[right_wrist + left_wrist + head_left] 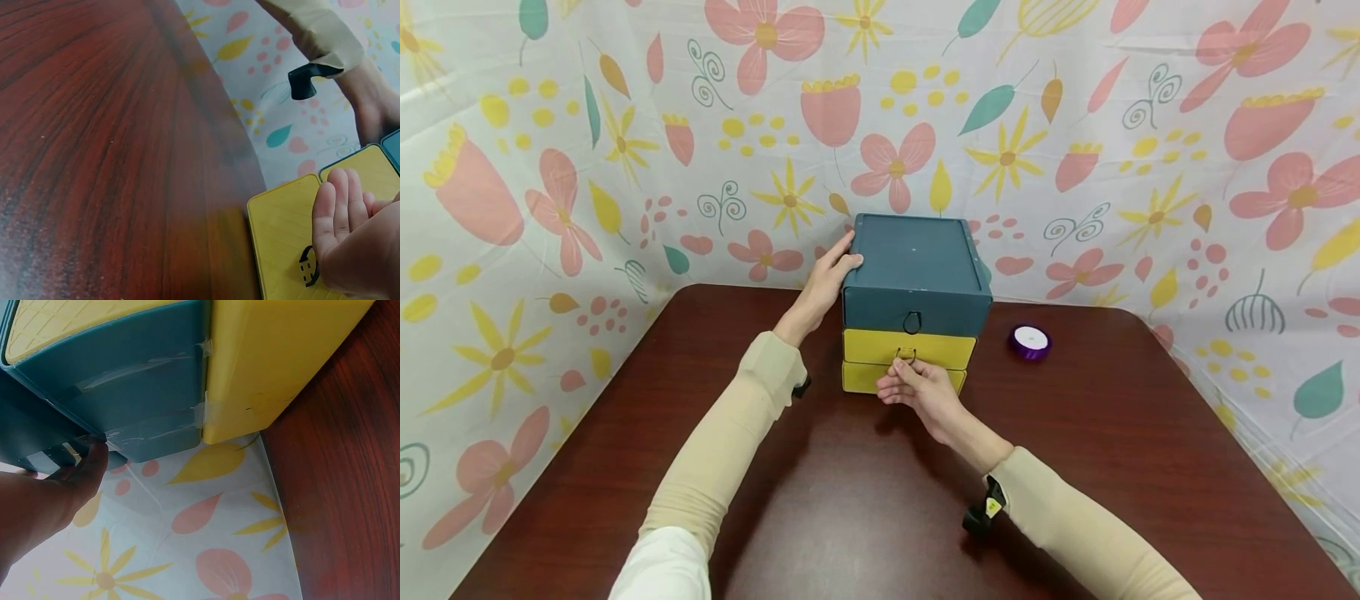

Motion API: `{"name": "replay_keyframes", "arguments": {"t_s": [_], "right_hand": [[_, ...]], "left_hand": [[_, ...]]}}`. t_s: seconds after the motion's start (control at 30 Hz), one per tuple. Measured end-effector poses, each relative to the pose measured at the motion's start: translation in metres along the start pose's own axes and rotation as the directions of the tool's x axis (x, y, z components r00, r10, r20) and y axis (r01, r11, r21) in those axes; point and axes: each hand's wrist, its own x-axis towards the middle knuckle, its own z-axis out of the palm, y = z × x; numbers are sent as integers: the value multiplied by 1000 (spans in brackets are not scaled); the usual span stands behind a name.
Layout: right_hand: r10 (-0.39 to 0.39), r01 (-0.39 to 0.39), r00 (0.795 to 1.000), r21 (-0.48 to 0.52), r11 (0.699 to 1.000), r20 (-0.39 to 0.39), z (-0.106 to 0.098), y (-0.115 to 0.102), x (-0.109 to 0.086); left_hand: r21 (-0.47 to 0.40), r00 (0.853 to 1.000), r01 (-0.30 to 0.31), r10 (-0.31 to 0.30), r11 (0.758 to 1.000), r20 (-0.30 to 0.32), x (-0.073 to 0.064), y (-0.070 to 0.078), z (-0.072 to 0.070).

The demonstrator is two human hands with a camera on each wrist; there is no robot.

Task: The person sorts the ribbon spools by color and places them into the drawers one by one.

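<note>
- Drawer stack (917,298): upright on the tabletop (850,483), toward its far side and close to the floral cloth (760,133). Three tiers noted, one blue drawer (872,308) above two yellow.
- Middle drawer (947,352): yellow front, apparently seated in its housing. Its black middle handle (906,349) is at the fingers of the right hand (925,396).
- Right grip: thumb and index finger appear pinched together on that handle; the remaining fingers extend loosely before the bottom drawer (859,377). The right wrist view does not show the contact itself.
- Left grip: fingers of the left hand (827,279) laid fairly straight along the upper left side, thumb at the top edge, apart rather than clamped.
- Joints: clear tape (200,414) bridges two tiers on the left side. Judged a weak point under a twisting load.
- Recommended handling: draw the handle straight toward the body, level and slowly, without lifting. The left hand should bear steadily against the side so the stack neither slides nor tips.
- Caution: the small handle could slip from a fingertip pinch; a finger hooked through it would be surer. Loose fingers should clear the bottom handle (305,274).
- Purple spool (1026,342): right of the stack, apart from it; no obstruction found.
</note>
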Motion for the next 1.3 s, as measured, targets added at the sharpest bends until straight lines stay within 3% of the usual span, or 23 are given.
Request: {"name": "replay_keyframes", "arguments": {"t_s": [0.27, 0.43, 0.6, 0.73, 0.87, 1.0, 1.1, 1.3], "right_hand": [[22, -21, 999, -32, 999, 26, -3, -2, -5], [123, -114, 991, -145, 983, 53, -12, 3, -12], [274, -268, 962, -181, 946, 6, -21, 14, -13], [347, -338, 937, -146, 930, 40, -23, 19, -7], [337, -332, 940, -77, 940, 54, -21, 21, 0], [322, -322, 946, -19, 947, 25, -19, 22, 5], [321, -320, 947, -8, 947, 16, -19, 23, 5], [310, -310, 951, -6, 951, 11, -19, 25, 4]], "left_hand": [[-3, 1000, -1, 1, 1000, 0, 1, -2, 1], [-12, 1000, -5, 5, 1000, 3, 2, 0, -1], [-10, 999, 24, -23, 1000, 23, -4, 8, -2], [-9, 998, 41, -40, 999, 40, -14, 19, -1], [-8, 998, 36, -36, 999, 44, -15, 23, 0], [-26, 999, 30, -29, 999, 34, -6, 11, 0], [-25, 1000, 23, -22, 999, 20, 0, 2, 0], [-13, 1000, 10, -10, 1000, -3, 2, -1, 0]]}}
